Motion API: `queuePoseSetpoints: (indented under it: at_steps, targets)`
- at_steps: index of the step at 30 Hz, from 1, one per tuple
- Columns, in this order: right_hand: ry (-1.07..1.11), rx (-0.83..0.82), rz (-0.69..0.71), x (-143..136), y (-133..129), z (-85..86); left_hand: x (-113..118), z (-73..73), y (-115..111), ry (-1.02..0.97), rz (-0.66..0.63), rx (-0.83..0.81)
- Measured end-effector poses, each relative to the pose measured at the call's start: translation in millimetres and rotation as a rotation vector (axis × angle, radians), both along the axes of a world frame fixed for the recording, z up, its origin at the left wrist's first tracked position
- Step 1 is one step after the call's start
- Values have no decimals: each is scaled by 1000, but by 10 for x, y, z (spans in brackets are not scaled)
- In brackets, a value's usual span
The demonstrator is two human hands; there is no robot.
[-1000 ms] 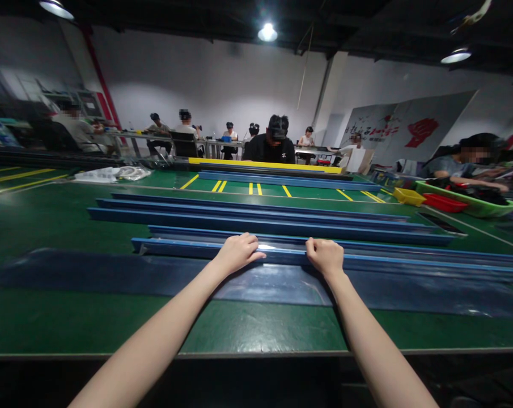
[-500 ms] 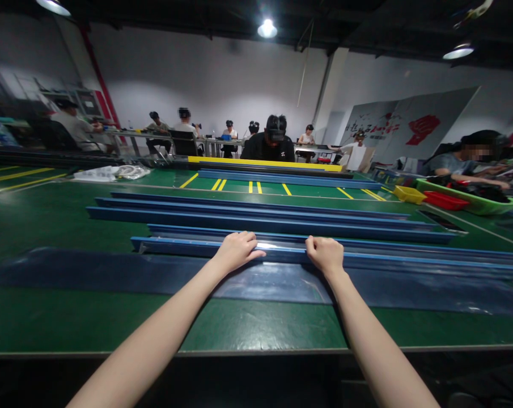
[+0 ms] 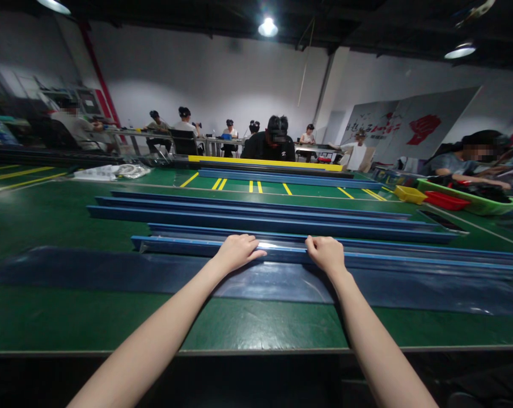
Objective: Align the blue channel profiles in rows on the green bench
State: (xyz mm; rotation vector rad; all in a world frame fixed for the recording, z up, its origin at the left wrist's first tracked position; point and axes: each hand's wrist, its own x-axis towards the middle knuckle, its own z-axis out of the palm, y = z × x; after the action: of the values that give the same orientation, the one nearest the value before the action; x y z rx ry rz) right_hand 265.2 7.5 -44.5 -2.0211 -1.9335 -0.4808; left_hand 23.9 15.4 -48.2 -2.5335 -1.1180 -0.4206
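Observation:
A long blue channel-shaped profile [image 3: 183,246] lies across the green table in front of me. My left hand [image 3: 238,252] is closed over its near rim, with the thumb along the near face. To the right, my right hand [image 3: 326,254] grips the same profile, its fingers curled over the rim. Between the two hands a shiny strip shows inside the channel. Under and in front of the profile lies a flat, glossy sheet of clear film [image 3: 111,273]. The fingertips of both hands are hidden inside the channel.
Further blue profiles [image 3: 256,220] lie parallel behind. A yellow bar [image 3: 265,164] stands at the far side before a person in black [image 3: 270,144]. At right are a yellow bin [image 3: 410,195], a red bin [image 3: 446,200], a green basket [image 3: 473,203] and a dark flat panel [image 3: 443,221].

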Motion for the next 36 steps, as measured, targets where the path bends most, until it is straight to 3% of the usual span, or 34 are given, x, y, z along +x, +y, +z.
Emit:
queuePoseSetpoints:
  at_steps: [13,36]
  targets:
    - [19,-164,75,8,-13,68,6,14,-16,8,20,-21]
    - [-87,-190,118,-89,-55,134,6,52,-21,3,72,-111]
